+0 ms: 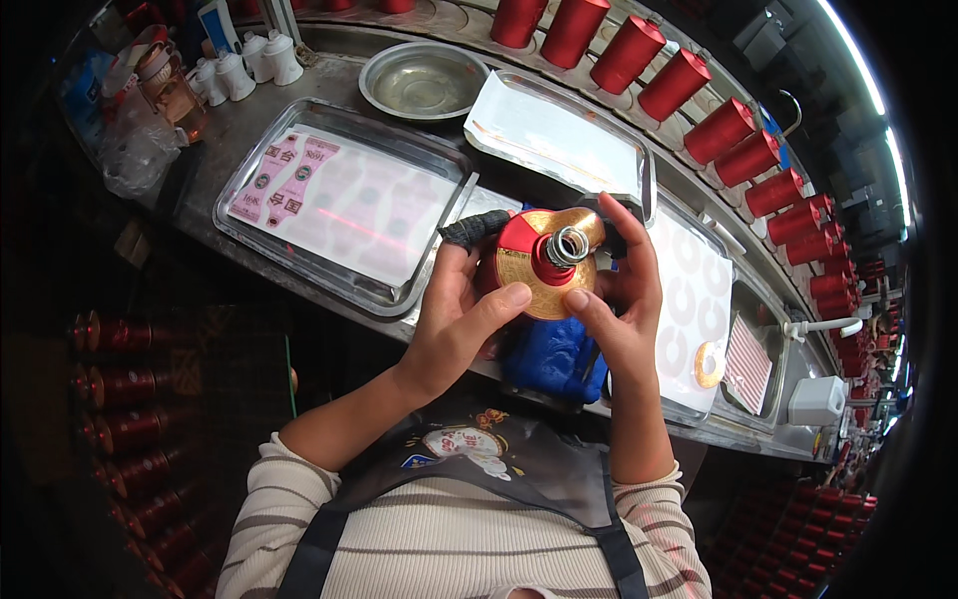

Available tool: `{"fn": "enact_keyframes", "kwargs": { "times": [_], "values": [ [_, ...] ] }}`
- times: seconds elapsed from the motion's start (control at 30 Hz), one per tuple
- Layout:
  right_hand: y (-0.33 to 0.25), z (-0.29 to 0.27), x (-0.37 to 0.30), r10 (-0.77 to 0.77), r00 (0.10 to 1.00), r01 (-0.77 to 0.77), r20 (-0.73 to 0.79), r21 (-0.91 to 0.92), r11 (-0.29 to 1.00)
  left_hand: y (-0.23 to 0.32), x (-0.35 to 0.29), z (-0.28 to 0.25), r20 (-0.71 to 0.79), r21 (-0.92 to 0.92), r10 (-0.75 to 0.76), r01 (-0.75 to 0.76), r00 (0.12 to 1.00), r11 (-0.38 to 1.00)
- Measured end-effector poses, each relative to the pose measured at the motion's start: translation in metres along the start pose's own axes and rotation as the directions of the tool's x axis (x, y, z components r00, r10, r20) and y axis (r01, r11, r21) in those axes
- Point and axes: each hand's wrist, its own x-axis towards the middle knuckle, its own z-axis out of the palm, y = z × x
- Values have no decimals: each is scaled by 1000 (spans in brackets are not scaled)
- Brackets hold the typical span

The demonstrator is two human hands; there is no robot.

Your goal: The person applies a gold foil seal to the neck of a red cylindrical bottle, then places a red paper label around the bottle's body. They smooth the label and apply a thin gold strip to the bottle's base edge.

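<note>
A red bottle point(521, 245) with a gold collar label and a bare metal neck is held between both hands, its mouth facing the camera. My left hand point(461, 319) grips its left side, thumb pressed on the gold label; a dark cot covers the index fingertip. My right hand point(621, 299) holds the right side, thumb on the label's lower edge, fingers curled over the top. A blue cloth point(551, 361) lies under the bottle on the bench edge.
A steel tray point(261, 240) with pink label sheets lies left. A round steel bowl point(423, 82) and an empty tray point(559, 135) sit behind. A tray of ring labels point(699, 299) is right. Red bottles point(689, 85) line the conveyor; more stand in crates lower left point(130, 439).
</note>
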Motion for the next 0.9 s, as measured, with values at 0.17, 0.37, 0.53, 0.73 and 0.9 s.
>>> {"fn": "enact_keyframes", "kwargs": {
  "times": [0.17, 0.37, 0.53, 0.73, 0.9],
  "values": [
    [1, -1, 8, 9, 999, -9, 33, 10, 1000, -5, -5, 5, 4, 63, 88, -88, 996, 994],
    [3, -11, 12, 24, 995, -25, 102, 12, 1000, -8, -19, 14, -35, 59, 164, -162, 986, 985],
    [-10, -10, 12, 78, 992, -75, 95, -27, 997, -3, -12, 13, -77, 59, 125, -121, 989, 991],
    [-10, -4, 5, 10, 998, -1, 55, -174, 985, 1, -9, 8, -97, 27, 76, -74, 992, 997],
    [-10, 6, -4, -38, 999, 37, -1, -250, 968, 4, -5, 0, -95, 17, -9, 10, 995, 1000]
  ]
}}
